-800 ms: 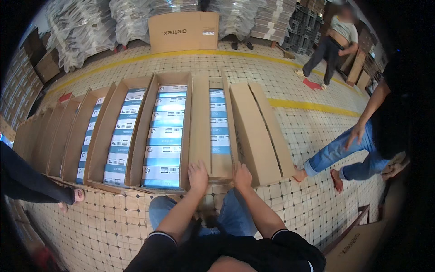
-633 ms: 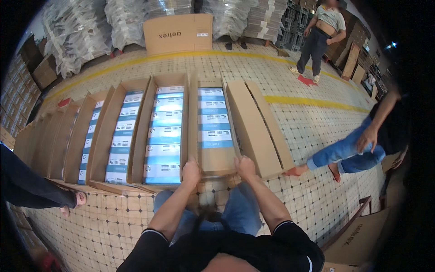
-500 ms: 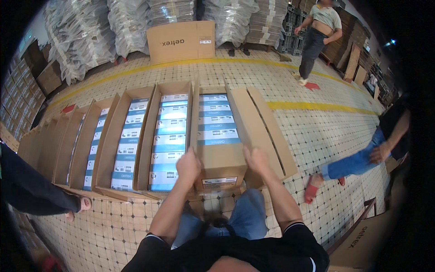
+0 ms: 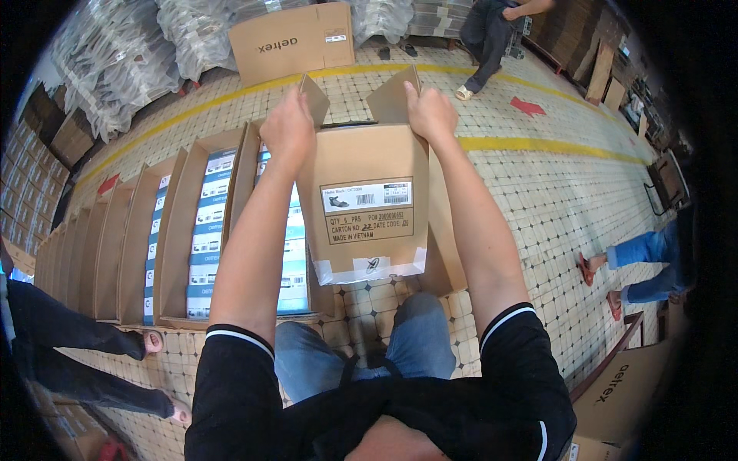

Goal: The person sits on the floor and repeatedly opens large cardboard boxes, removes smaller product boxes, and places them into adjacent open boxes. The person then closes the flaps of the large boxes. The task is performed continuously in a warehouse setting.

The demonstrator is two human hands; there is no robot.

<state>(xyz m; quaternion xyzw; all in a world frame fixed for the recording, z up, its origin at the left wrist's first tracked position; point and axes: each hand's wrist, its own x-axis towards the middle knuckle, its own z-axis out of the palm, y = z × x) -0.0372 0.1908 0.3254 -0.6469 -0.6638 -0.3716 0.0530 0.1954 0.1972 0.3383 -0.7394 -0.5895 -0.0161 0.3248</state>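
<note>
A brown cardboard carton (image 4: 369, 165) stands in front of me, its labelled end panel facing me and white tape along the lower edge. My left hand (image 4: 289, 127) is closed at its upper left edge, by a raised flap (image 4: 314, 98). Closed round the opposite raised flap (image 4: 390, 94) is my right hand (image 4: 432, 115). The carton's contents are hidden behind the panel. Just left of it, partly covered by my left forearm, is an open carton with blue and white boxes (image 4: 296, 257). Another open carton, with similar boxes (image 4: 209, 223), stands farther left.
More open cartons (image 4: 108, 257) continue leftward in a row. A person's legs (image 4: 84, 330) are at left, another's (image 4: 642, 265) at right, and a third person (image 4: 484, 42) is beyond. A flat cardboard sheet (image 4: 292, 42) leans against wrapped stacks (image 4: 115, 69). Yellow lines (image 4: 538, 146) cross the tiled floor.
Both hands have moved from the carton's near sides to its far flaps. Its end panel now faces up toward me, hiding the boxes inside. The people at left and right have shifted.
</note>
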